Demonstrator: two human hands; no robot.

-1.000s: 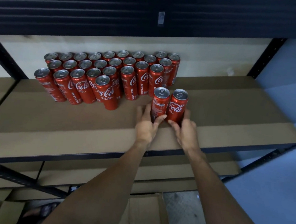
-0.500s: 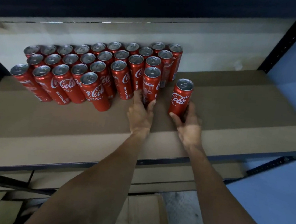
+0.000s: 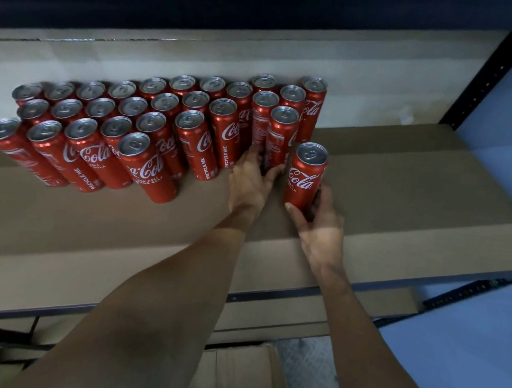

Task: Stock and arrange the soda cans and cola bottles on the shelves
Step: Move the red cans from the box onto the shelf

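One cardboard-lined shelf is running under both my hands. Roughly thirty red cola cans are standing upright on it in a packed block, spreading left of my left hand and behind it. A brown carton is sitting below my forearms, under the shelf edge. My left hand is gripping the foot of the corner can, fingers on its left, thumb on its right; that can is touching the block's right end. My right hand is wrapping the lower half of the loose can, which is standing upright just right of my left hand. I cannot tell whether its base is touching the shelf.
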